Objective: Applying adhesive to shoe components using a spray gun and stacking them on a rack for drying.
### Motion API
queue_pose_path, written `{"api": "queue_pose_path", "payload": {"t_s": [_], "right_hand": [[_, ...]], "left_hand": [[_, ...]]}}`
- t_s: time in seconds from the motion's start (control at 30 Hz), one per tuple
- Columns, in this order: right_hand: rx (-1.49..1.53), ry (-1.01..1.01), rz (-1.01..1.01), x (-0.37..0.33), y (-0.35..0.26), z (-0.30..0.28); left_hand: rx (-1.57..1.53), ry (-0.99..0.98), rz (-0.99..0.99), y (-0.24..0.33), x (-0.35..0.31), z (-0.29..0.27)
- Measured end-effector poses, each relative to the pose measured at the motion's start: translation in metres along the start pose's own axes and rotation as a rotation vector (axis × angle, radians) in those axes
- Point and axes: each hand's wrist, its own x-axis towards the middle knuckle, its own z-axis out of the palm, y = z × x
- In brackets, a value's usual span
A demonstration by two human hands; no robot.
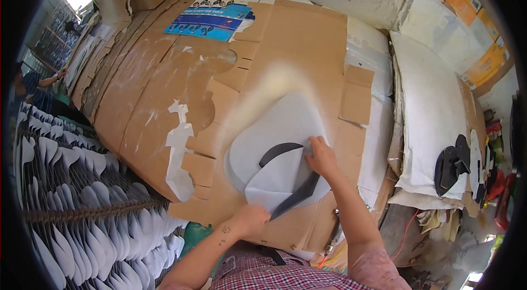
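On the head view, I observe the left hand (pixel 251 222) nearly closed, holding the near edge of a folded grey sheet (pixel 277 180) with a dark underside. The right hand (pixel 321 156) is partly closed, fingers bent at the sheet's right side; I cannot tell whether they pinch or press. The folded sheet lies on a larger grey piece (pixel 296 120), which rests on brown cardboard (pixel 296 37). At left, a rack (pixel 99 210) contains rows of pale, rounded pieces (pixel 96 194), set on edge. The left fingertips are hidden from me. The lens rim cuts off a co-worker (pixel 38 85); items (pixel 497 180) at the right rim are indistinct.
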Motion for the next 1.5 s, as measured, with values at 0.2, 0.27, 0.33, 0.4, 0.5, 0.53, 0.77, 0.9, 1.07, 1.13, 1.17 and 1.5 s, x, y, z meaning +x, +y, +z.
{"api": "queue_pose_path", "payload": {"t_s": [0.2, 0.27, 0.33, 0.4, 0.5, 0.53, 0.77, 0.9, 1.07, 1.13, 1.17, 1.5], "right_hand": [[-0.112, -0.174, -0.368, 0.035, -0.024, -0.012], [-0.025, 0.014, -0.508, 0.051, -0.05, -0.027], [-0.057, 0.113, -0.504, 0.07, -0.036, -0.024], [-0.074, 0.205, -0.509, 0.073, -0.029, -0.019], [-0.058, 0.116, -0.26, 0.039, -0.016, -0.013], [-0.163, 0.026, -0.32, 0.024, -0.003, -0.009], [-0.137, 0.306, -0.09, -0.084, 0.057, -0.04], [-0.239, 0.202, 0.105, -0.197, 0.067, -0.041], [-0.258, 0.078, 0.266, -0.285, 0.052, -0.026], [-0.204, 0.121, 0.322, -0.275, 0.049, -0.024], [-0.153, 0.155, 0.376, -0.269, 0.045, -0.023], [0.11, 0.371, 0.745, -0.298, 0.047, -0.06]], "left_hand": [[-0.237, 0.492, 0.11, 0.034, 0.013, -0.034], [-0.11, 0.7, 0.274, 0.036, 0.046, -0.052], [0.069, 0.658, 0.161, 0.023, 0.074, -0.052], [0.253, 0.615, 0.028, 0.009, 0.088, -0.041], [0.261, 0.647, -0.164, 0.008, 0.077, -0.026], [0.188, 0.525, -0.242, 0.018, 0.07, -0.025], [0.032, 0.401, -0.034, -0.003, 0.075, -0.039], [0.368, 0.391, -0.018, -0.012, 0.095, -0.019], [0.367, 0.444, -0.259, -0.019, 0.116, -0.038], [0.335, 0.486, -0.339, -0.014, 0.122, -0.037], [0.295, 0.523, -0.423, -0.013, 0.124, -0.036], [0.149, 0.35, -0.486, 0.004, 0.069, -0.013]]}}
